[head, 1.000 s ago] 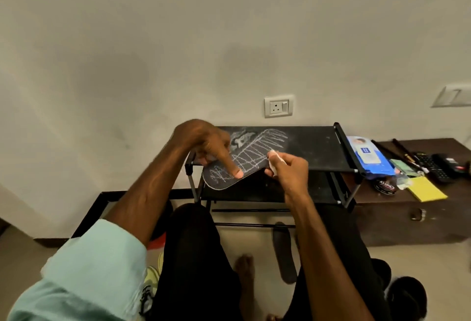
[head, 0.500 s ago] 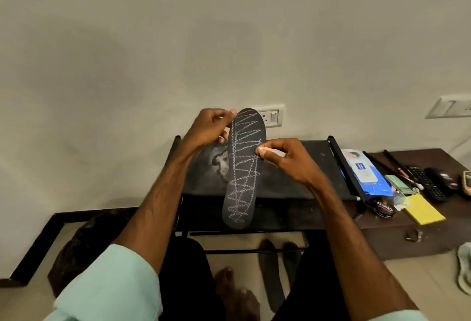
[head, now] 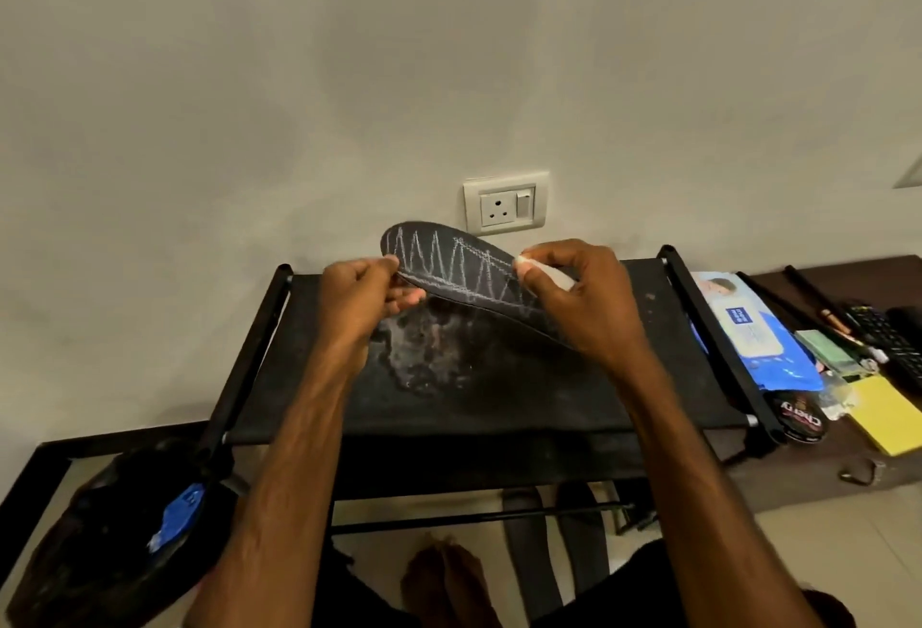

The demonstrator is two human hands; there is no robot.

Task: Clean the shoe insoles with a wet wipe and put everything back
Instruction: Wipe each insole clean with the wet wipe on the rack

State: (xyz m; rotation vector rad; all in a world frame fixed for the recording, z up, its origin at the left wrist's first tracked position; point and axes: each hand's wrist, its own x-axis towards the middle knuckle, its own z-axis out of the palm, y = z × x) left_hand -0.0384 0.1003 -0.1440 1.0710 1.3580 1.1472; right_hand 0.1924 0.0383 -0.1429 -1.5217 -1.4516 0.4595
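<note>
Insole (head: 451, 273) between left grip (head: 356, 300), right grip (head: 581, 300)

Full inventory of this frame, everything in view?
rack: 1, black, centre
insole: 1, dark with white zigzag marks, held above the rack
wet wipe: 1, white, pinched against the insole
insole-shaped pieces: 2, dark, floor under rack
shoe: 1, black and blue, lower left
wipes pack: 1, blue, bench right
polish tin: 1, black, bench
sticky pad: 1, yellow, bench
wall socket: 1, white, wall
left hand: 1, pinches insole end
right hand: 1, pinches wet wipe
</note>
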